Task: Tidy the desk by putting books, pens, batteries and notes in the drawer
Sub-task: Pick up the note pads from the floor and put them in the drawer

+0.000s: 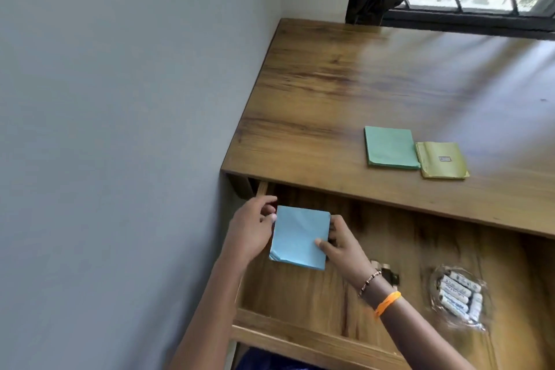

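now both hands pinch the blue note pad (298, 237) over the open drawer's (330, 336) back-left corner, left hand (252, 231) on its left edge, right hand (338, 245) on its right, so lower it flat and square against the side wall.

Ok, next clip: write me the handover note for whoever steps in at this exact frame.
Left hand and right hand both hold the blue note pad over the open drawer, near its back left corner.
Done: bag of batteries lies in the drawer.
Left: set the blue pad down; green note pad and yellow note pad wait on the desk.
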